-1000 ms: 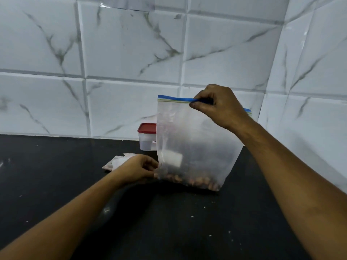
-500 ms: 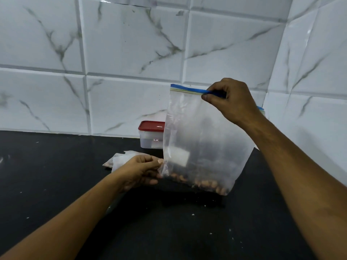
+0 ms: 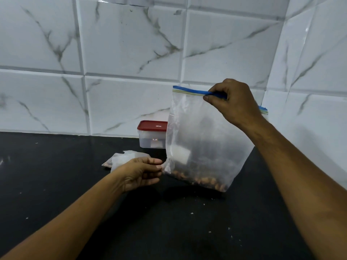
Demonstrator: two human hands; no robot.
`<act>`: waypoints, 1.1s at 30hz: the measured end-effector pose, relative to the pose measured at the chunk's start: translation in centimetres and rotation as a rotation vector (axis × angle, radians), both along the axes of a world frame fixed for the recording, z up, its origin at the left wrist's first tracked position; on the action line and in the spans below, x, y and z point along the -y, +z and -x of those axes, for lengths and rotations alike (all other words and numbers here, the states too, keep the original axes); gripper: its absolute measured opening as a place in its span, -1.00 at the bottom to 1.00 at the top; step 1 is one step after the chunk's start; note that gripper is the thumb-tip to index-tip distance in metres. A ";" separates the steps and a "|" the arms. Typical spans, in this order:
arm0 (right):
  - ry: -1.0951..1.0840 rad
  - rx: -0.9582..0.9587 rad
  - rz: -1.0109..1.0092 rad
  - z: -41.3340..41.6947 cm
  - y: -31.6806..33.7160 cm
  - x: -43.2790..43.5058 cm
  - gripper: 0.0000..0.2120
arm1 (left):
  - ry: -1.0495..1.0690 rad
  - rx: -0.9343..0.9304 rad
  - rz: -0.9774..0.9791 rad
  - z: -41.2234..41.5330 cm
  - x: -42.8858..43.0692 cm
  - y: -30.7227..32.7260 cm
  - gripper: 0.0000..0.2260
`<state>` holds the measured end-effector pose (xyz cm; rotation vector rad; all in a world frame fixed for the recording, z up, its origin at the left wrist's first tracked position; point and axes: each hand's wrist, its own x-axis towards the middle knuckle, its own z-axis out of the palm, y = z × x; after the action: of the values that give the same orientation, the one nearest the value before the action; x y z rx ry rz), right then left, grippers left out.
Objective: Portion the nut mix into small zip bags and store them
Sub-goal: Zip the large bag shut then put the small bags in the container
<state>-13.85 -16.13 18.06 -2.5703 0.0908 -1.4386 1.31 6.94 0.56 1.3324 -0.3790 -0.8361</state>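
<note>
Hands numbered two, large bags one. The right hand (image 3: 234,102) pinched the blue strip of the zip bag (image 3: 202,139), which hung upright just over the black counter (image 3: 169,231) with nut mix (image 3: 202,182) along its bottom. The left hand (image 3: 139,175), loosely curled, met the bag's lower corner; I could not tell whether it gripped. One red-lidded container (image 3: 150,136) stood behind, its label (image 3: 155,139) unreadable. The small filled bags (image 3: 124,159) could not be counted.
</note>
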 end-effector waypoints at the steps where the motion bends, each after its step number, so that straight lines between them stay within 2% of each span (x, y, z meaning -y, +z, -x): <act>1: 0.002 0.011 -0.010 0.2 0.1 0.1 -0.82 | 0.031 -0.015 0.014 -0.2 0.1 -0.1 -0.80; 5: 0.013 0.058 -0.079 0.5 0.1 0.4 -0.84 | 0.139 -0.115 0.087 -1.0 0.1 -0.3 -0.72; 9: 0.052 0.062 -0.108 0.5 -0.3 0.0 -0.86 | 0.122 -0.112 0.119 -0.5 0.3 0.0 -0.77; 13: 0.074 0.050 -0.115 0.1 -0.5 -0.4 -0.90 | 0.127 -0.141 0.083 -0.1 0.7 -0.3 -0.72; 17: 0.066 0.060 -0.125 0.3 -0.4 0.1 -0.89 | 0.121 -0.185 0.107 0.1 0.5 -0.1 -0.80; 24: 0.066 0.082 -0.161 1.0 0.0 1.0 -0.88 | 0.094 -0.180 0.138 0.0 -0.4 0.2 -0.81; 33: 0.105 0.059 -0.185 0.9 0.3 0.6 -0.90 | 0.118 -0.041 0.165 -0.4 -0.7 -0.5 -0.91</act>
<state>-14.78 -16.69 18.36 -2.3474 0.0750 -1.3962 1.75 7.67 0.01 1.1714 -0.3265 -0.7167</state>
